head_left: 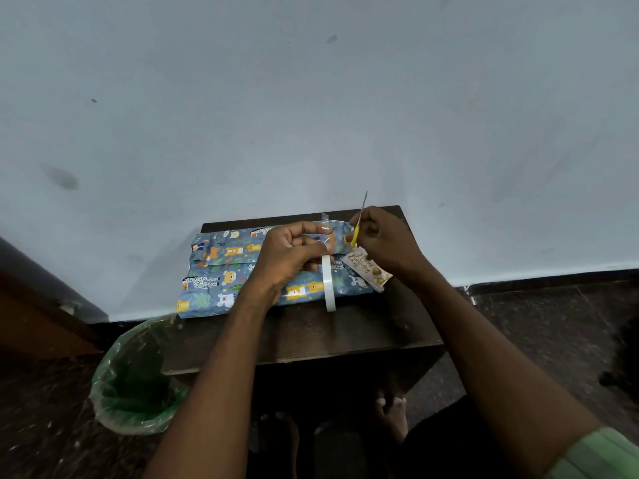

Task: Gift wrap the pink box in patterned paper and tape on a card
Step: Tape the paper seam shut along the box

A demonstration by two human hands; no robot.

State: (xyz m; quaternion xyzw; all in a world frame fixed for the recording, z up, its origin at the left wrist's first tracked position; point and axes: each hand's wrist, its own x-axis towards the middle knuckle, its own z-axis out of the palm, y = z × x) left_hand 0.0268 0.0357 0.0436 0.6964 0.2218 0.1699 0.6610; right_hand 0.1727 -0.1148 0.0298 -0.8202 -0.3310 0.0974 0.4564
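Box [242, 271] was fully covered in blue animal-print paper, no pink showing, lying on the dark tabletop [345, 333] against the wall. Card [364, 267] lay loose on top of the wrapped box near its right end, tilted, not yet fixed.

Left hand [287, 257] was curled round the tape roll [328, 281], which stood on edge over the box's near edge; its fingers [311, 229] pinched a pulled-out clear strip [325, 223] held up. Right hand [383, 243] gripped yellow-handled scissors [358, 226], blades pointing up and away, just beside the strip. Whether the blades were open could not be told.

Judged step: cutting a tape piece for the card.

Risks, as judgement:
- strip was slack and could fold onto itself or stick to the left fingers once cut, wasting the piece
- blades were near the left fingertips, so a nick was possible
- both hands were busy and the card was unpinned, so a nudge from the right wrist could shift it or slide it off the box
- the roll could drop off the edge toward the green-lined bin [138, 375] beside the tabletop if released
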